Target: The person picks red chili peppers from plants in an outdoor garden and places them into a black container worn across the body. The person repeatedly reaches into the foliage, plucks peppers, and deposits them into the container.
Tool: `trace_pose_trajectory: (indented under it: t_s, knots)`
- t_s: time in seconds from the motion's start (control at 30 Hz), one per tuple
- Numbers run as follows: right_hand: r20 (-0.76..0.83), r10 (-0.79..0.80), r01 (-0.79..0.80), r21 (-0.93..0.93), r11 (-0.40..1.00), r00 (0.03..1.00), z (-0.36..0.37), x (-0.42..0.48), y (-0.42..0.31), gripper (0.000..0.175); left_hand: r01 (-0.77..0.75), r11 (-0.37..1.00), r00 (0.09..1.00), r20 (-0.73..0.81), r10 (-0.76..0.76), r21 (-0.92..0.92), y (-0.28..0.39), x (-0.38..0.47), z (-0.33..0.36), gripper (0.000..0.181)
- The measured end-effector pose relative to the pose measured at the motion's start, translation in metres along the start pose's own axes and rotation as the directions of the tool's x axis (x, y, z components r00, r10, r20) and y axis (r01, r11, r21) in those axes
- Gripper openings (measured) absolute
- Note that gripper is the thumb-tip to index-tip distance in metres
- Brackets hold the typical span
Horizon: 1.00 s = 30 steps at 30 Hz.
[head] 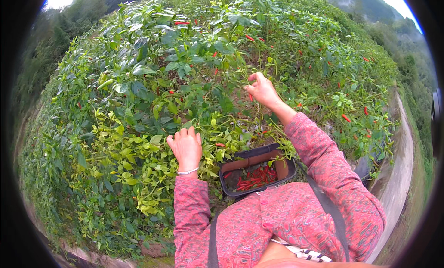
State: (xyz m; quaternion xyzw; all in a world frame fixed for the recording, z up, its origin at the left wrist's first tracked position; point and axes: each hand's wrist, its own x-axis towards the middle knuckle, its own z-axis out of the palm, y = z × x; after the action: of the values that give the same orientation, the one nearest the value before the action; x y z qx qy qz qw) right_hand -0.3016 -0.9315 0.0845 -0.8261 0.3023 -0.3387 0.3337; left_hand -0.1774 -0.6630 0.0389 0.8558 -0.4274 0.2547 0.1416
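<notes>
My right hand (263, 91) reaches into the chili plants with bent fingers. A red chili pepper (250, 97) pokes out below its fingers, and thin green stems run up to the fingertips. My left hand (186, 148) rests palm down among yellow-green chili leaves (156, 140), its fingertips curled over and partly hidden; whether it grips a stem cannot be seen. At my waist hangs a black plastic basket (227, 191) with a brown lining. Picked red chili peppers (255, 178) lie in its bottom.
Dense chili plants (194, 59) fill the slope ahead, with red chilies (345, 118) scattered among the leaves. A black strap (329, 205) crosses my chest on each side. A pale concrete path (399, 184) curves along the right. Wooded hills (367, 7) rise behind.
</notes>
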Motion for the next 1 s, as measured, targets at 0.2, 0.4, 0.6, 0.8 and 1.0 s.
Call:
trace_pose_trajectory:
  t_s: [0.2,0.4,0.6,0.8,1.0]
  knots:
    - [0.404,-0.008,-0.055,0.143,0.988,0.915,0.01,-0.063,-0.025,0.024,-0.038,0.999,0.999,-0.025,0.038,-0.004,0.014,0.013,0.0,0.029]
    - [0.42,-0.264,0.276,0.033,0.961,0.868,0.042,-0.099,-0.029,0.032,-0.084,0.973,0.996,0.016,0.09,-0.214,0.031,0.029,-0.014,0.04]
    - [0.477,-0.341,0.433,-0.096,0.896,0.81,0.054,-0.113,-0.047,0.023,-0.084,0.972,0.995,0.033,0.094,-0.219,0.043,0.034,-0.007,0.037]
    - [0.49,-0.455,0.613,-0.226,0.757,0.743,0.051,-0.114,-0.055,0.012,-0.014,0.551,0.994,0.048,0.098,-0.835,0.027,0.042,0.042,0.024]
    - [0.266,-0.768,0.813,-0.163,0.559,0.582,0.027,-0.123,-0.074,0.014,0.006,0.812,1.0,-0.007,-0.012,-0.583,0.037,0.042,0.01,0.026]
